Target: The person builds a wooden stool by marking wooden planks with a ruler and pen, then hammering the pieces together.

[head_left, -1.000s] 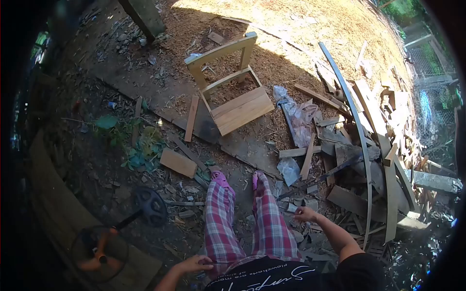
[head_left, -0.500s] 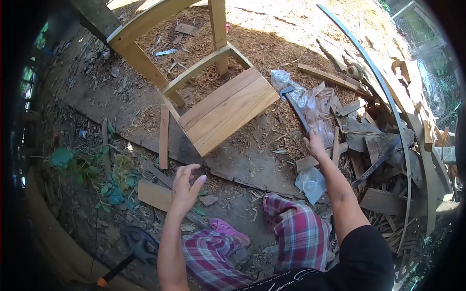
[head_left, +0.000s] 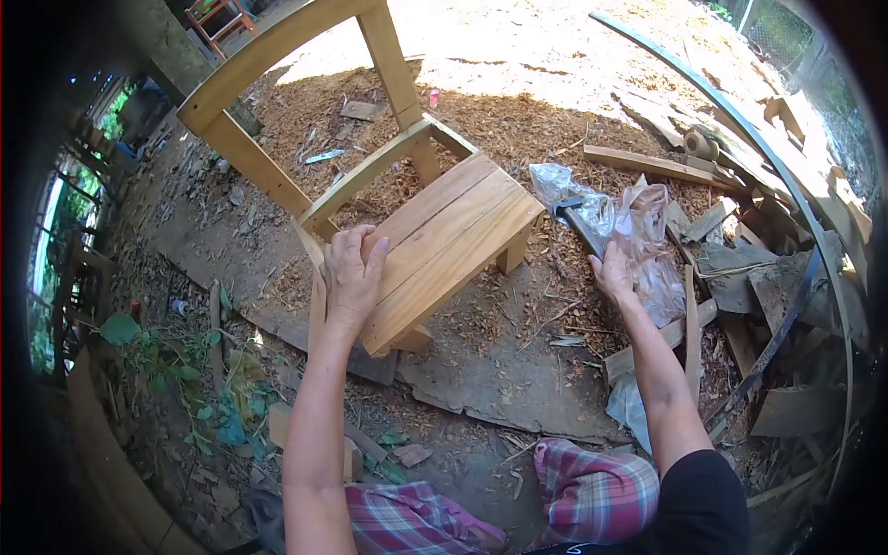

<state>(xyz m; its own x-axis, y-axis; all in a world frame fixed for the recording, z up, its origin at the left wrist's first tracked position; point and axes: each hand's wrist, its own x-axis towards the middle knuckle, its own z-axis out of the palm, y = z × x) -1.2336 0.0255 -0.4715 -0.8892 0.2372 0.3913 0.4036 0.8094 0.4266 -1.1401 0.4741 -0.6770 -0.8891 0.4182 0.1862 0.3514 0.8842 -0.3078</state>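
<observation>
Wooden and pale, the small slatted chair (head_left: pixel 407 185) stands on the bare dirt ground (head_left: pixel 499 370) in the middle. It looks built already: seat, legs and back are all in place, and no loose part shows on it.

On the left, green leafy weeds (head_left: pixel 185 370) grow by a dark edge, so there is little room that way. The left hand (head_left: pixel 351 277) lies flat on the near corner of the seat, fingers spread and curled over the edge, pressing more than gripping.

Past the seat, brown wood chips (head_left: pixel 518 120) cover the ground. That middle patch is the most open spot for moving the chair.

The right hand (head_left: pixel 615 273) reaches down to a long dark tool (head_left: pixel 578 222) lying on a crumpled clear plastic bag (head_left: pixel 638 240). I cannot tell if the fingers have closed on it.

On the far right is a pile of scrap wood boards (head_left: pixel 740 277) and a long curved dark strip (head_left: pixel 777 157). It is crowded there, with many sharp ends.
</observation>
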